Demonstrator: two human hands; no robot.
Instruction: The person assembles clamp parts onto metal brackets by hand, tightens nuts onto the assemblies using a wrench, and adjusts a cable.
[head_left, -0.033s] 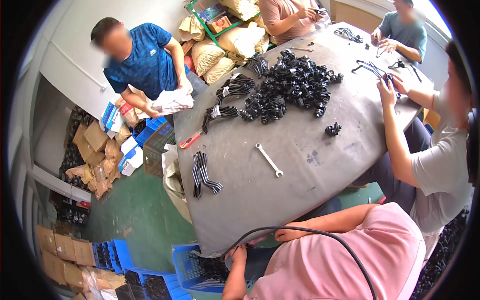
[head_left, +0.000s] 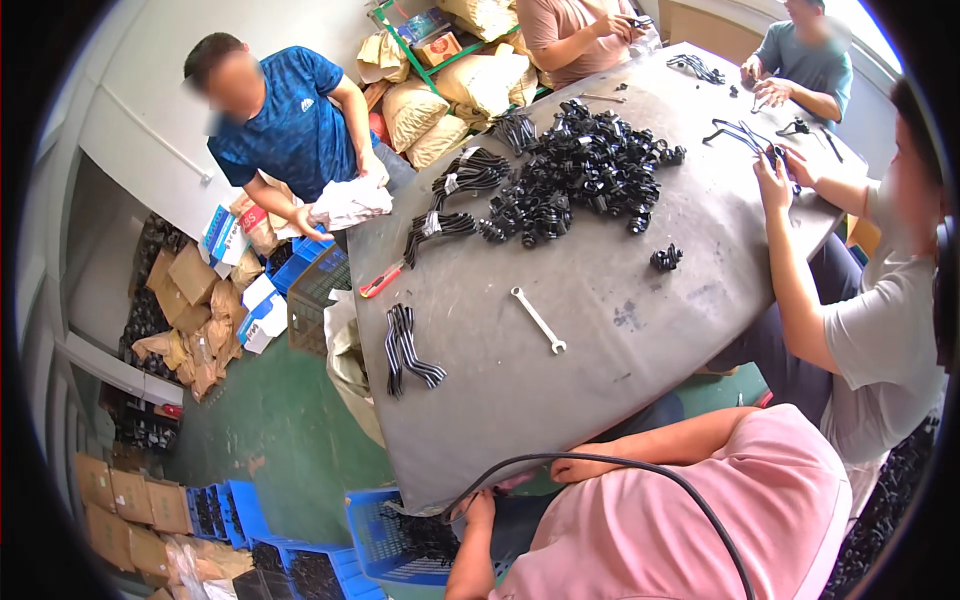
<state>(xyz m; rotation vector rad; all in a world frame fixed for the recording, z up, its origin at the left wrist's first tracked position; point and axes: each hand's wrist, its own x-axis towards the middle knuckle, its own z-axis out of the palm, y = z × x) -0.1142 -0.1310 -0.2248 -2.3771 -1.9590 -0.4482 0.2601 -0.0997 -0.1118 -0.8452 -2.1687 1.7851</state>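
Note:
My left hand (head_left: 478, 508) is low at the table's near corner, above a blue plastic crate (head_left: 372, 530) with dark parts inside. The table edge and a black cable (head_left: 610, 459) partly cover its fingers, so its grip does not show. My right hand (head_left: 578, 466) is by the near table edge, next to my dark trousers, its fingers mostly hidden behind the cable. On the grey table (head_left: 470, 400), the nearest things are a combination wrench (head_left: 539, 320), bent black rods (head_left: 408, 350) and a red-handled tool (head_left: 381, 280).
A large heap of black clamp-like parts (head_left: 590, 170) and bundled bent rods (head_left: 470, 172) cover the far middle. A small cluster (head_left: 666, 258) lies apart. Co-workers sit right and far; one stands left holding a white bundle (head_left: 350, 204). Sacks (head_left: 415, 112) and cartons (head_left: 150, 505) stand around.
The standing co-worker's white bundle has shifted slightly right, and one of their hands has opened beneath it. My hands look unchanged.

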